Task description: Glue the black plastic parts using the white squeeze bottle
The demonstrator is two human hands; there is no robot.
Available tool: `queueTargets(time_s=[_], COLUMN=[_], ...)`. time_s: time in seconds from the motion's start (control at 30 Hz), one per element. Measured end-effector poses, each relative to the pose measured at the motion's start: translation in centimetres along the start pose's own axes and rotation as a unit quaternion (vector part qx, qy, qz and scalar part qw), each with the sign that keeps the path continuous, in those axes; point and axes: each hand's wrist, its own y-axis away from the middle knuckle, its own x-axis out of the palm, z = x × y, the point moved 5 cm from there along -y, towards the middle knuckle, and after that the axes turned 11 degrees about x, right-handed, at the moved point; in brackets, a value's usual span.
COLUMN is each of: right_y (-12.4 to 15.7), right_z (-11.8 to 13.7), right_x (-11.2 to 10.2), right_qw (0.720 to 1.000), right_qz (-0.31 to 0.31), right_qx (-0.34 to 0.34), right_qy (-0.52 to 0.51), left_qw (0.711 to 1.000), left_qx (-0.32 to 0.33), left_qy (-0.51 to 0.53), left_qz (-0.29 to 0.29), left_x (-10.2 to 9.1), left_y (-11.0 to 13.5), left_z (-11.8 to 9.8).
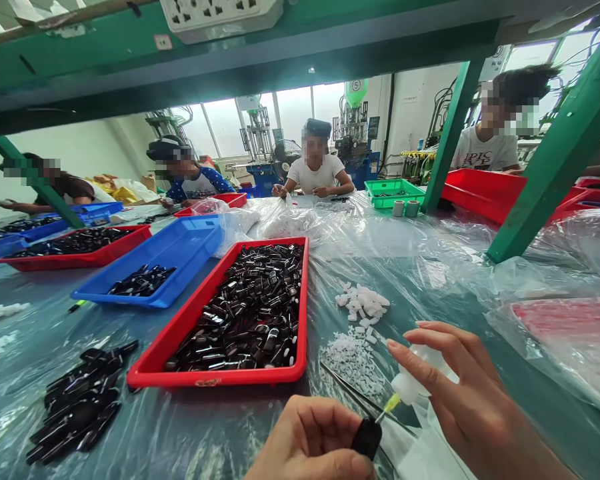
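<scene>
- Left hand (pixel 305 443): pinches a small black part (pixel 367 439) tightly between thumb and fingers, low in front of the viewer.
- Right hand (pixel 473 393): fingers close narrowly around a white squeeze bottle (pixel 415 377), tilted downward.
- The bottle's yellow nozzle (pixel 391 403) points at the black part, right beside it; whether they touch, I can't tell.
- Near the hands: white bits (pixel 363 303) in heaps on a plastic sheet (pixel 430 247).
- To the left: a red tray (pixel 215 381) full of black parts, a loose black pile (pixel 75 407), and a blue tray (pixel 145 301).
- Across the table: a seated co-worker (pixel 315 175).
</scene>
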Motion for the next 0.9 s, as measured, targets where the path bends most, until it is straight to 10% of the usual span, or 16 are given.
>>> queueTargets(time_s=[0.9], right_y=[0.2], right_z=[1.7], right_x=[-1.5], right_qw=[0.997], right_qz=[0.019], right_qx=[-0.062], right_qy=[0.035], left_qw=[0.998], left_qx=[-0.034], left_qy=[0.01], left_qz=[0.043], left_x=[-0.3], left_y=[-0.7], left_z=[1.3])
